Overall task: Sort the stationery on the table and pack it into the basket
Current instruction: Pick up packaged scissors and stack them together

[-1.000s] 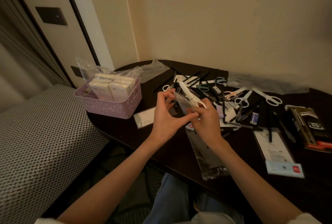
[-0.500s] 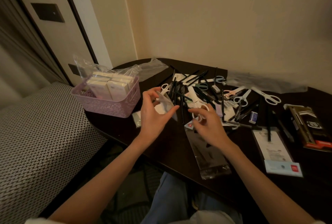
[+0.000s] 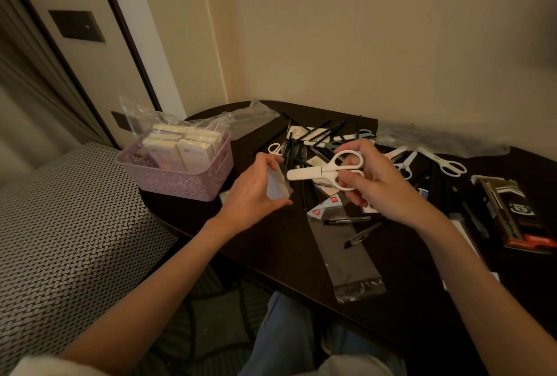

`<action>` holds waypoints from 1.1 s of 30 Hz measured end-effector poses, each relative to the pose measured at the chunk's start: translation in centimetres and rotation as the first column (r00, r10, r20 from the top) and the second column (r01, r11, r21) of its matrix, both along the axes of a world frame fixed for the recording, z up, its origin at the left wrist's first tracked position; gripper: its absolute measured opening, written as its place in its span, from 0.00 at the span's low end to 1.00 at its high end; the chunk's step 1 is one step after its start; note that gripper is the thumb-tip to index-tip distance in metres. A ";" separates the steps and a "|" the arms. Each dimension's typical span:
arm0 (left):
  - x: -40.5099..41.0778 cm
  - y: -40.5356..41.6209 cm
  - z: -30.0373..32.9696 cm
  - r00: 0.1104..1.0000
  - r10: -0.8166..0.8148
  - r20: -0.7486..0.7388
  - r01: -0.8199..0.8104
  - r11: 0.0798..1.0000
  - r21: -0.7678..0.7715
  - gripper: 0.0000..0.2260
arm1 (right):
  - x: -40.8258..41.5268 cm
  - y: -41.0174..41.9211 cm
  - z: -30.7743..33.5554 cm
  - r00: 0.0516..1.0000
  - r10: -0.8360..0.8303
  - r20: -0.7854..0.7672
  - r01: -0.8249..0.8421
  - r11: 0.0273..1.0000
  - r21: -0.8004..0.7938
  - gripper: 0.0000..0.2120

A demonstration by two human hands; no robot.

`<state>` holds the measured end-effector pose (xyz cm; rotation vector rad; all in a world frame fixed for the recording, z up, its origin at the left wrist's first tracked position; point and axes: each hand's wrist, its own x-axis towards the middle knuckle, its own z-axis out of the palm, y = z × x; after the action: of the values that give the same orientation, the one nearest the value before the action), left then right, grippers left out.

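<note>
pens (image 3: 297,154) heaped, probably markers, beside basket (image 3: 180,179)

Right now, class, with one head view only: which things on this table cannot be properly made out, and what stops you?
1. Basket: a plastic bag and boxes hide its floor.
2. Left hand: the small clear piece it holds is too dim to identify.
3. Black package, far right: print too small to read.
4. Pens behind the white scissors: overlapping, uncountable.
</note>
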<state>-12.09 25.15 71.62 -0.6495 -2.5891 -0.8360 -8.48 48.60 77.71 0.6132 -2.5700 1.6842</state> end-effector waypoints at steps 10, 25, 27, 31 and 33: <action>0.5 1.6 0.6 0.998 -0.061 -0.007 0.060 0.990 -0.128 0.31 | 0.0 -1.1 0.1 0.992 -0.015 -0.121 0.051 0.955 0.294 0.14; 1.7 2.1 1.4 0.995 -0.086 -0.047 0.078 0.985 -0.153 0.44 | -0.5 -1.8 0.0 0.971 -0.050 -0.235 0.120 0.949 0.293 0.18; 1.7 2.3 1.5 0.996 -0.086 -0.029 0.082 0.988 -0.133 0.52 | -0.6 -2.0 -0.2 0.973 -0.037 -0.229 0.108 0.945 0.308 0.18; 2.0 2.7 1.4 0.994 -0.103 -0.036 0.101 0.993 -0.058 0.55 | -0.8 -2.4 -0.8 0.988 -0.032 -0.148 0.067 0.970 0.234 0.16; 2.2 2.8 1.1 0.992 -0.114 -0.051 0.112 0.993 -0.042 0.55 | -1.0 -2.4 -1.1 0.999 -0.022 -0.024 0.026 0.989 0.145 0.15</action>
<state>-9.88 28.00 72.68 -0.8255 -2.5459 -0.7920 -9.50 46.21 76.60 0.6000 -2.6903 1.4835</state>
